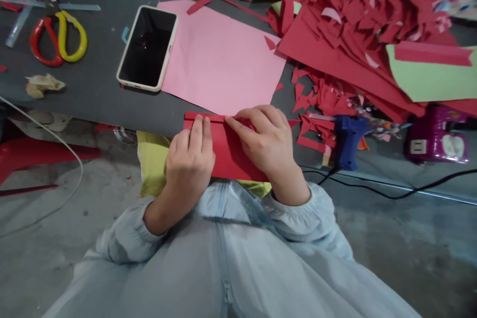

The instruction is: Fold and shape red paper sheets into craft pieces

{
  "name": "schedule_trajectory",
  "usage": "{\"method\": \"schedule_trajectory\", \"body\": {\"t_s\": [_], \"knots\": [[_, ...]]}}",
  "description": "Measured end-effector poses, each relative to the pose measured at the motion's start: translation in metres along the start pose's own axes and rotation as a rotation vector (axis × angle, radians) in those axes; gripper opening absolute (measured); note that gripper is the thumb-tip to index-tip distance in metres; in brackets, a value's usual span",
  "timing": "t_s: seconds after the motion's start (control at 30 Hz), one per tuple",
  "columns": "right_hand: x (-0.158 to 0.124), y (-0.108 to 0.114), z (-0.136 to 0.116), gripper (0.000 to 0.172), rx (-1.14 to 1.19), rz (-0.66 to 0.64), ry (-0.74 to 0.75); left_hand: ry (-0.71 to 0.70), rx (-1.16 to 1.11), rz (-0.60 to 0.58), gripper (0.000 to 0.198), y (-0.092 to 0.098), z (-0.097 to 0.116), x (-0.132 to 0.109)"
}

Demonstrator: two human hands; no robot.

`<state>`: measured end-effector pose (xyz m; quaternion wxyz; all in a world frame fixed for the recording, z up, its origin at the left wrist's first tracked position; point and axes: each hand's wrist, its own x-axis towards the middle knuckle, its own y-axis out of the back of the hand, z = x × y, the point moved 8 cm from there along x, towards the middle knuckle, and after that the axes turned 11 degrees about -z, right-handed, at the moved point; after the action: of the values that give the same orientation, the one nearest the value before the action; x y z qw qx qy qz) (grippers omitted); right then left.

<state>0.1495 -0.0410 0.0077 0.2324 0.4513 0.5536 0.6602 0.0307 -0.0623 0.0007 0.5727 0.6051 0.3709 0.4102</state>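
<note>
A sheet of red paper (pixel 231 159) with a narrow folded strip along its far edge lies at the table's near edge and overhangs it. My left hand (pixel 192 151) holds the sheet's left side, fingers together and fingertips on the fold; its thumb is hidden. On the right side, my right hand (pixel 264 136) grips the folded edge with bent fingers, its forefinger reaching left along the strip. Just beyond the fold lies pink paper (pixel 227 54), with a phone (pixel 149 47) in a pale case over its left edge.
Scissors (pixel 57 35) with red and yellow handles lie at the left. Red paper scraps (pixel 354 5) are heaped at the right, near green paper (pixel 428 77). A blue glue gun (pixel 349 141) and a shiny purple object (pixel 437 134) sit at the right edge, with a black cable (pixel 395 196) below.
</note>
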Motion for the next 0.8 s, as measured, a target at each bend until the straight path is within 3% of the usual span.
{"method": "schedule_trajectory", "body": {"t_s": [0.17, 0.4, 0.53, 0.8], "knots": [[-0.001, 0.007, -0.002, 0.02, -0.001, 0.069, 0.003, 0.028, 0.051, -0.068, 0.049, -0.001, 0.003, 0.002], [0.0, 0.004, 0.001, 0.021, 0.027, -0.012, -0.032, 0.008, -0.078, -0.01, 0.05, -0.004, -0.001, -0.004], [0.0, 0.002, 0.004, 0.024, 0.048, -0.044, -0.085, 0.022, -0.105, -0.075, 0.052, -0.006, -0.003, -0.001], [-0.005, 0.009, 0.009, 0.026, 0.123, 0.061, -0.107, 0.066, -0.101, -0.159, 0.05, 0.0, -0.002, 0.007]]}}
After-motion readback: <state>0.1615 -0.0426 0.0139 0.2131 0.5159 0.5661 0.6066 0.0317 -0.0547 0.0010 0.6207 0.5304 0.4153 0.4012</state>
